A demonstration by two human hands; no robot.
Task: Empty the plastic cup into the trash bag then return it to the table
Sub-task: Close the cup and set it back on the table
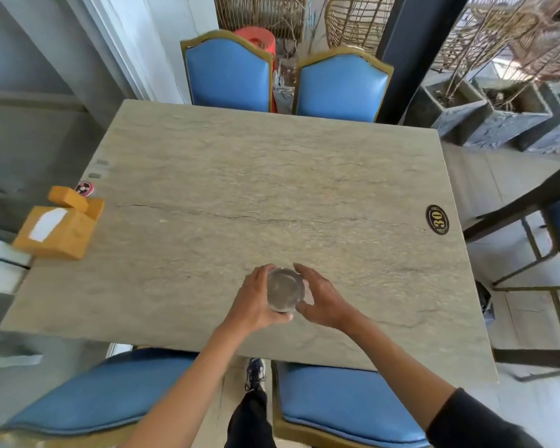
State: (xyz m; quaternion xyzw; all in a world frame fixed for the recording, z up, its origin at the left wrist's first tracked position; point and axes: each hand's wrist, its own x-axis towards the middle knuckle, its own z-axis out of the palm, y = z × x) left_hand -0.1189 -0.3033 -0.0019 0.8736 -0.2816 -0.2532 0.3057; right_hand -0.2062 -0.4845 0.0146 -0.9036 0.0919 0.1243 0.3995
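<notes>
A clear plastic cup (pixel 285 290) stands upright on the stone-patterned table (pixel 272 189), near its front edge. I look straight down into the cup and it looks empty. My left hand (pixel 255 302) is wrapped around the cup's left side. My right hand (pixel 320 297) curves along its right side, fingers apart and close to the wall; whether they touch it I cannot tell. No trash bag is in view.
An orange tissue box (pixel 57 231) sits at the table's left edge, beside a small round badge (pixel 84 189). A black oval number plate (pixel 437 219) marks the right side. Blue chairs stand at the far (pixel 228 79) and near (pixel 349 402) sides. Stone planters (pixel 498 114) are at the right.
</notes>
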